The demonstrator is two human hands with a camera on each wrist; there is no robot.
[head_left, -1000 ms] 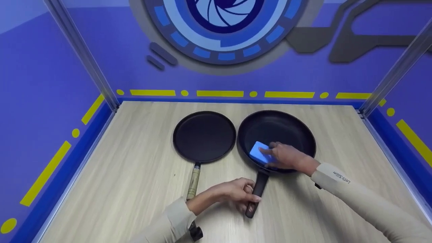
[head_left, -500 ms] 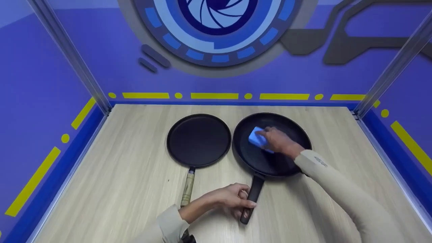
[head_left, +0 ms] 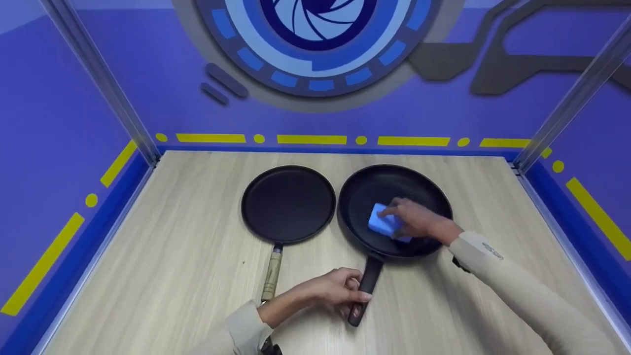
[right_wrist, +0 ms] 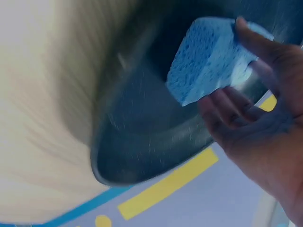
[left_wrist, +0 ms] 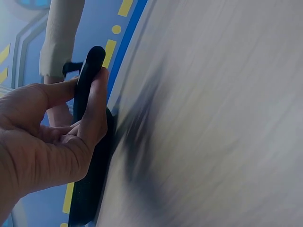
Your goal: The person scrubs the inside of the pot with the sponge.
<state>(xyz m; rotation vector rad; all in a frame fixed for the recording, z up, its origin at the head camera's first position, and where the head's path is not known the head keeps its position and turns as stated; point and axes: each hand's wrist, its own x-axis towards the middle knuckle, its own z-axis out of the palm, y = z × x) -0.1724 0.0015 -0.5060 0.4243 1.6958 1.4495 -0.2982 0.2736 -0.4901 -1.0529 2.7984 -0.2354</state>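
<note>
A deep black frying pan (head_left: 394,185) lies right of centre on the table, its dark handle (head_left: 370,278) pointing toward the front. My left hand (head_left: 335,291) grips that handle, thumb on one side and fingers on the other, as the left wrist view shows of the handle (left_wrist: 86,90) too. Inside the pan, my right hand (head_left: 414,218) holds a light blue sponge (head_left: 382,221) against the bottom. The right wrist view has the porous sponge (right_wrist: 208,61) pinched between the thumb and fingers of the right hand (right_wrist: 265,113).
A flat black pan (head_left: 288,202) with a wood-patterned handle (head_left: 272,276) lies just left of the frying pan, rims close together. Purple panels (head_left: 148,74) with yellow marks enclose the wooden table (head_left: 172,236) at the back and sides.
The right hand has carried the sponge up the pan toward the far side, then back down nearer the handle. The left hand keeps its grip on the handle. The head view has shifted slightly.
</note>
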